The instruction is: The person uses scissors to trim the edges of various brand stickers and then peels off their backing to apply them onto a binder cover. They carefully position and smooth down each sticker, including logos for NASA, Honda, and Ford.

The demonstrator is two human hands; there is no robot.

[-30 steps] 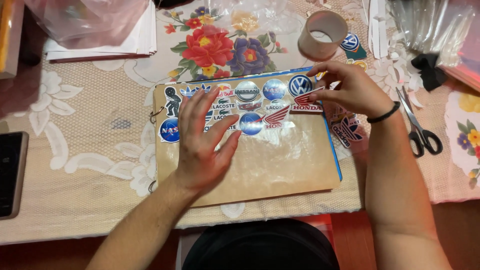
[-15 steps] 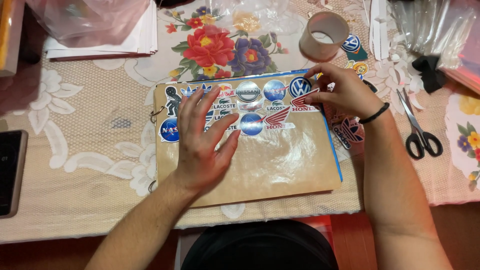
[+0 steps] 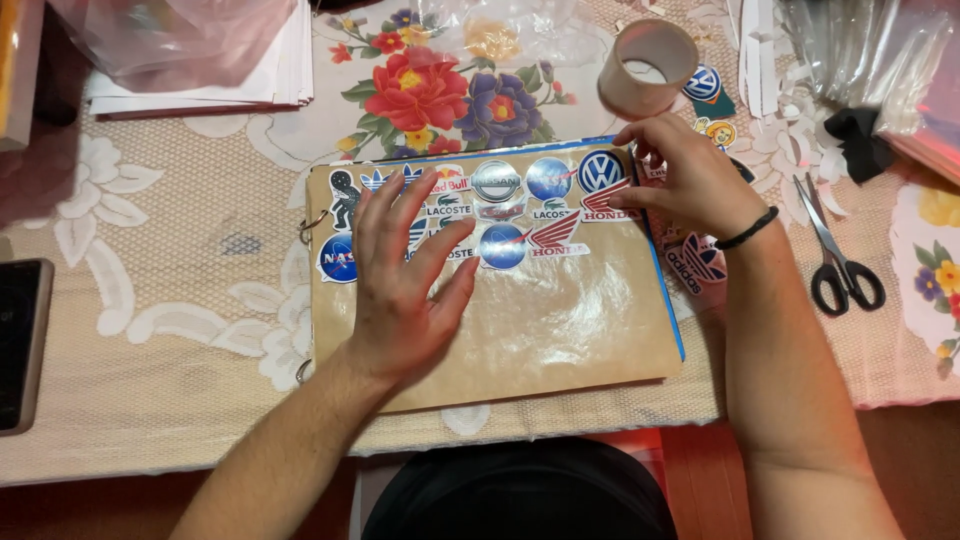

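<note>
While pressed flat near the body, left hand (image 3: 405, 285) with fingers spread, pinning the tan board (image 3: 540, 320) to the tabletop (image 3: 170, 400). Farther out, right hand (image 3: 690, 180) loosely open, fingertips touching the red winged sticker (image 3: 607, 203) at the board's top right corner, gripping nothing. Looks like smoothing a sticker down among the two rows; firm, even pressure called for. Beyond: scissors (image 3: 838, 255), tape roll (image 3: 648, 68).

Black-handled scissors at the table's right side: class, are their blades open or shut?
Shut. The black-handled scissors lie flat on the lace tablecloth, both blades together in one line, handles side by side.
</note>
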